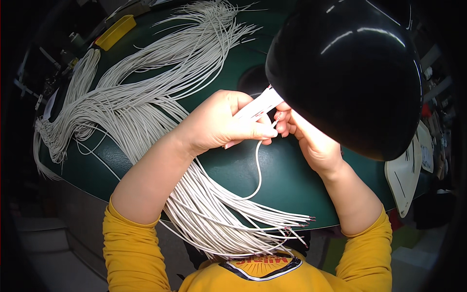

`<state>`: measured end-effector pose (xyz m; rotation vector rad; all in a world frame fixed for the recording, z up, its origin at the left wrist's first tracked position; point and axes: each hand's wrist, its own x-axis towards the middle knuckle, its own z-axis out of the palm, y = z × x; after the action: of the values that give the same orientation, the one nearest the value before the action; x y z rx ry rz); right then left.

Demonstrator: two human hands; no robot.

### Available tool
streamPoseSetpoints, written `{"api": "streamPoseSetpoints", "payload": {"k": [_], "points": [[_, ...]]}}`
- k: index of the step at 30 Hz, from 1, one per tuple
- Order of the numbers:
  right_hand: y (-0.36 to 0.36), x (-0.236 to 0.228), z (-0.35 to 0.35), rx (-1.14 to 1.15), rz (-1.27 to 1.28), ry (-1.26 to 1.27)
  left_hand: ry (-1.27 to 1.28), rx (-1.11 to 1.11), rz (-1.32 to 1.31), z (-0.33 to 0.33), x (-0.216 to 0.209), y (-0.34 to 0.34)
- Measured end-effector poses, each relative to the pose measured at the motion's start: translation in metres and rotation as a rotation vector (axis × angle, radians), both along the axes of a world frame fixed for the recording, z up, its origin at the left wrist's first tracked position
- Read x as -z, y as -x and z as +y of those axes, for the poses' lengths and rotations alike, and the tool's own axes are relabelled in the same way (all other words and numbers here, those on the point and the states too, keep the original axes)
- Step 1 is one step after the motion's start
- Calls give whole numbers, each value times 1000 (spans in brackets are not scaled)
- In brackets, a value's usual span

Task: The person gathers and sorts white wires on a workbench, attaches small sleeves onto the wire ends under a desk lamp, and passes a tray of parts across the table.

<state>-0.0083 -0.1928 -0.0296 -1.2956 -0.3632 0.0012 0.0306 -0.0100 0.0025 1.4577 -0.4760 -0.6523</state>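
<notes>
Both arms in from my side, elbows bent, forearms converging over the surface past its near edge. Left forearm bare, angled up and right; left wrist close to straight. Left grip closed in a pinch, thumb laid out along the near side, pointing right, index bent on the far side. Right forearm bare, angled up and left. Right grip lower-profile: fingers curled, tips just beside my left thumb tip. Right side partly hidden up top; can't tell if that pinch is closed. Sleeves bunched near the elbows.
</notes>
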Motion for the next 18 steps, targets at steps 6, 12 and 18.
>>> {"api": "streamPoseSetpoints", "payload": {"k": [6, 12, 18], "points": [[-3, 5, -1, 10, -131, 101, 40, 104, -15, 1, -1, -1], [0, 6, -1, 27, 30, 65, 19, 165, 28, 1, 2, -5], [1, 10, -1, 50, 44, 19, 46, 124, -150, -2, 12, -5]]}}
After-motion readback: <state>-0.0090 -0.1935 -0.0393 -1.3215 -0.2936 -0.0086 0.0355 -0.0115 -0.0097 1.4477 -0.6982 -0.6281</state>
